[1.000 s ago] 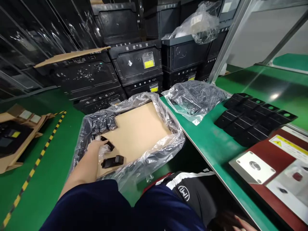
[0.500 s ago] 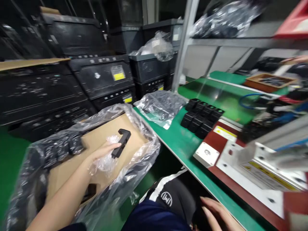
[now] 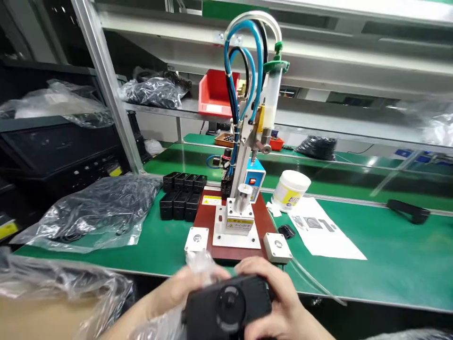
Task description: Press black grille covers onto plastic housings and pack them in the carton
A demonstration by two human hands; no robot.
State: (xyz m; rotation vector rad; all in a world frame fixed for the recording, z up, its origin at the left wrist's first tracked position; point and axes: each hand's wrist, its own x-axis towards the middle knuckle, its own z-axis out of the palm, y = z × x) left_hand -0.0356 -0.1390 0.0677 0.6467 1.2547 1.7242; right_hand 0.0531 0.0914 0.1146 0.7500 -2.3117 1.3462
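Close to me, at the bottom centre, a black plastic part (image 3: 201,311) with a round recessed disc on its face is held between both hands. My right hand (image 3: 283,295) grips its right end, thumb below and fingers over the top. Crumpled clear plastic wrap (image 3: 201,264) hangs around my left hand (image 3: 177,290), which is closed at the part's left side; the part hides some of its fingers. Just beyond stands a bench dispensing machine (image 3: 239,226) with blue hoses and an upright syringe (image 3: 272,97).
Several black housings (image 3: 180,204) stand in rows left of the machine. A plastic bag (image 3: 106,208) lies at the bench's left. To the right are a white tub (image 3: 290,189), a printed sheet (image 3: 325,231) and a black handle-like part (image 3: 406,210). A lined box (image 3: 46,311) sits lower left.
My view has swung right from the lined box to the machine. My left hand has left the box with a black part and wrap; my right hand has come up and gripped the part.
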